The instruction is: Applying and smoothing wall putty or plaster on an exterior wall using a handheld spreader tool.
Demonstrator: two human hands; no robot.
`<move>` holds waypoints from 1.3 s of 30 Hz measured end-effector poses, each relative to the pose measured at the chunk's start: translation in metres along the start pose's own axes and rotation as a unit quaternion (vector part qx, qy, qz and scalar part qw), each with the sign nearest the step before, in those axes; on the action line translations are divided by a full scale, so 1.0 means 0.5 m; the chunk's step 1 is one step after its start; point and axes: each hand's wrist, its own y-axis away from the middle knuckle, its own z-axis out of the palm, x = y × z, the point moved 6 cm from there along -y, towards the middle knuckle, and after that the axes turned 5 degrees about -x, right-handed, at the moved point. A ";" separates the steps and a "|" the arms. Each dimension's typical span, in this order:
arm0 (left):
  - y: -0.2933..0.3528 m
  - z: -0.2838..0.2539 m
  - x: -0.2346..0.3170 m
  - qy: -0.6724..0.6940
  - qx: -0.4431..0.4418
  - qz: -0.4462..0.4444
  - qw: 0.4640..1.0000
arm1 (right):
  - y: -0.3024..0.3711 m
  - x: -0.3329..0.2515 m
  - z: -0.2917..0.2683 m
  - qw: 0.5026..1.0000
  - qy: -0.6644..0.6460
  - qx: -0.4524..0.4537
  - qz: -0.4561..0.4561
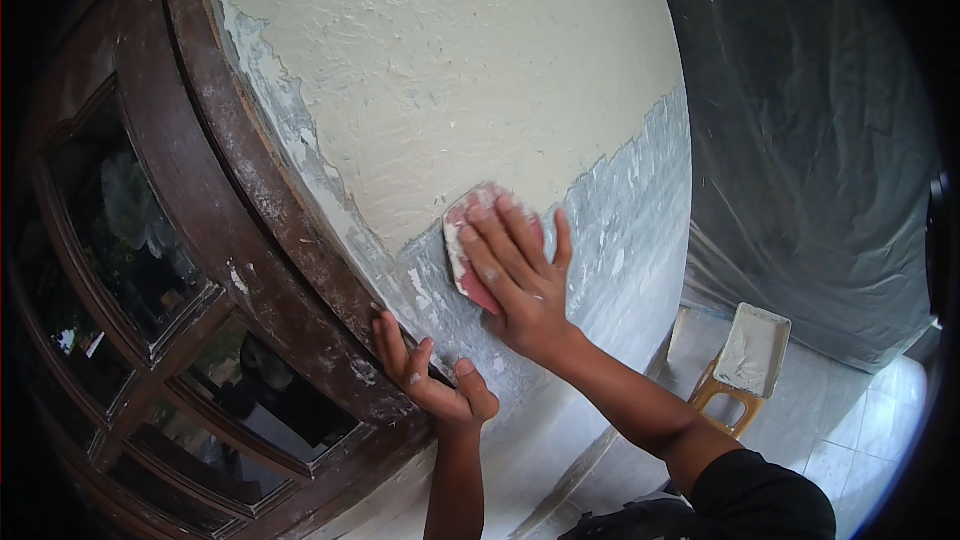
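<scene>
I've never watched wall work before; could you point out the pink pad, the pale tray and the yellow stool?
Pink pad (477,290): head view, on its uncovered lower part.
Pale tray (779,358): head view, on its right wall.
Yellow stool (708,388): head view, on its left edge.

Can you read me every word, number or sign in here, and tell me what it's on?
There are none I can read: no writing shows on the wall, the pink pad under the right hand, the brown woodwork or the pale tray.
</scene>
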 end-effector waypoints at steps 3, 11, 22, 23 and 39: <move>0.002 -0.003 -0.001 -0.013 -0.007 -0.002 1.000 | 0.093 -0.007 0.022 0.999 -0.041 0.005 0.019; 0.008 -0.003 0.005 -0.018 -0.004 -0.006 1.000 | 0.036 0.005 0.009 0.999 -0.032 0.021 0.018; 0.013 -0.003 -0.003 -0.013 0.001 -0.004 1.000 | 0.033 -0.008 0.032 1.000 -0.023 0.012 0.006; 0.014 -0.002 -0.007 -0.012 -0.002 -0.005 1.000 | 0.068 -0.011 0.034 0.999 -0.035 0.004 0.007; 0.025 -0.005 -0.008 -0.005 0.013 -0.010 1.000 | 0.023 -0.003 0.016 0.997 -0.055 0.055 0.014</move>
